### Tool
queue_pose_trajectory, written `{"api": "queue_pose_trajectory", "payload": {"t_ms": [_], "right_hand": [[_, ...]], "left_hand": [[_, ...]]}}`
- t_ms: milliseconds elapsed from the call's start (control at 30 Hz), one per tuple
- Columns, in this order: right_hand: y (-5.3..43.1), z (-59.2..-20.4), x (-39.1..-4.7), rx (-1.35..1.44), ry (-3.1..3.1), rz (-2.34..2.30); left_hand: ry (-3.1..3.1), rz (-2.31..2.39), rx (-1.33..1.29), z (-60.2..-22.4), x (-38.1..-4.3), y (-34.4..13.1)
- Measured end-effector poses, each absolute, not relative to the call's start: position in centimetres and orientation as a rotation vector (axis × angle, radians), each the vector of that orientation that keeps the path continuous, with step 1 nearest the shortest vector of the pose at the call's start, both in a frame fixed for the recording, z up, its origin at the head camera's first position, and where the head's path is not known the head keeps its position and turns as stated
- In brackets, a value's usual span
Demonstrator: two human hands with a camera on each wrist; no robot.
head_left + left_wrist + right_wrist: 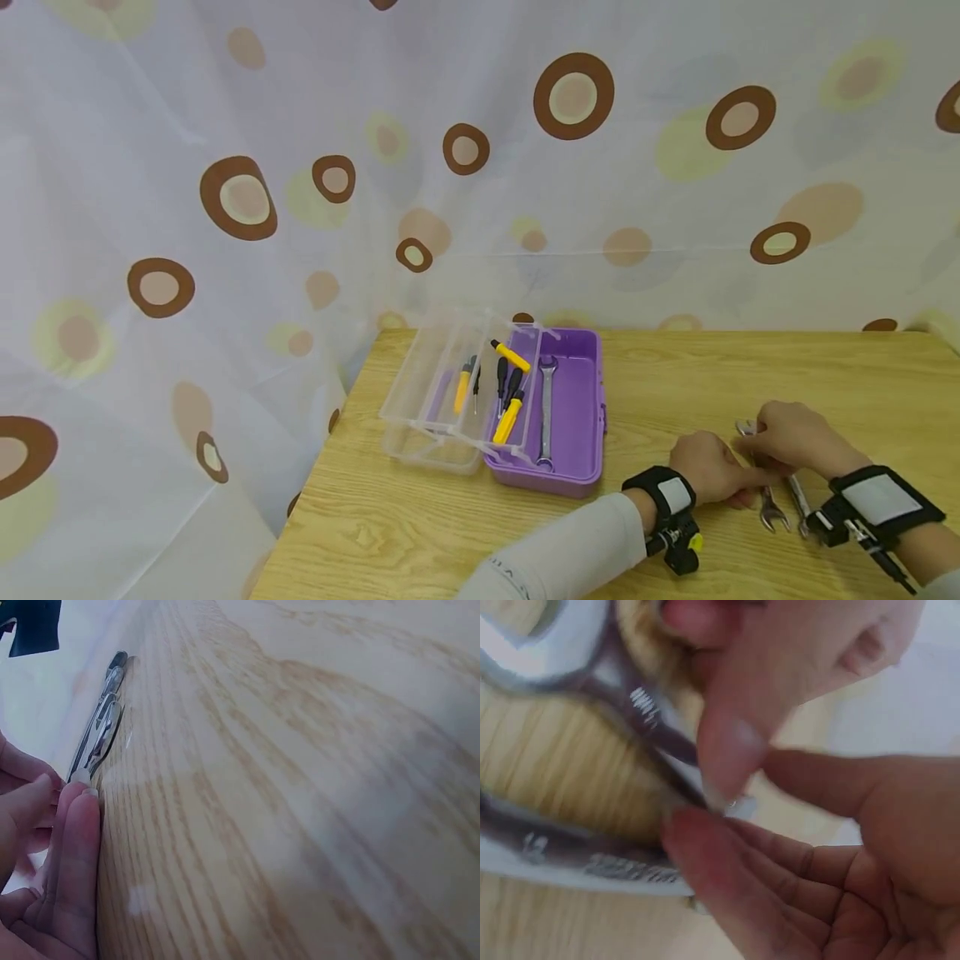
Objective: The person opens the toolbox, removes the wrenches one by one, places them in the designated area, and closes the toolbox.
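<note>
Two combination wrenches lie side by side on the table to the right: the left wrench point(770, 510) and the right wrench point(799, 497), each with its near end showing. My left hand point(711, 471) reaches in from the left, its thumb overlapping the left wrench's shaft point(652, 720) in the right wrist view. I cannot tell whether it grips the metal. My right hand point(798, 437) covers the far part of both wrenches, and its thumb and index finger close around the left wrench's shaft beside the left thumb. The hands overlap there, hiding the contact.
A purple toolbox point(585, 479) stands left of the hands, holding a long wrench point(547, 417). Its clear tray lid point(408, 408) is swung out left, with several yellow and black screwdrivers point(510, 418) inside. A patterned curtain point(480, 208) hangs behind the wooden table point(390, 533).
</note>
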State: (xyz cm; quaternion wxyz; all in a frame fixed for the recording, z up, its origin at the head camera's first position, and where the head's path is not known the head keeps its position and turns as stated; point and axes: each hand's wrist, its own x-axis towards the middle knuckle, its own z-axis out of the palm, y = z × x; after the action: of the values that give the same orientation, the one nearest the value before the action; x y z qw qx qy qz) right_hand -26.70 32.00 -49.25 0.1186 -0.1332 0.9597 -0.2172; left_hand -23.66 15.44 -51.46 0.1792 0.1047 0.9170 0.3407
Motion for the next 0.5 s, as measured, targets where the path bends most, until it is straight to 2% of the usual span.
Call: {"api": "queue_pose_trajectory", "payload": {"t_ms": [500], "right_hand": [[29.7, -47.4, -26.9, -0.325, 2.774, -0.767]], "left_hand": [[2.519, 1.092, 0.441, -52.3, -24.0, 15.2]]}}
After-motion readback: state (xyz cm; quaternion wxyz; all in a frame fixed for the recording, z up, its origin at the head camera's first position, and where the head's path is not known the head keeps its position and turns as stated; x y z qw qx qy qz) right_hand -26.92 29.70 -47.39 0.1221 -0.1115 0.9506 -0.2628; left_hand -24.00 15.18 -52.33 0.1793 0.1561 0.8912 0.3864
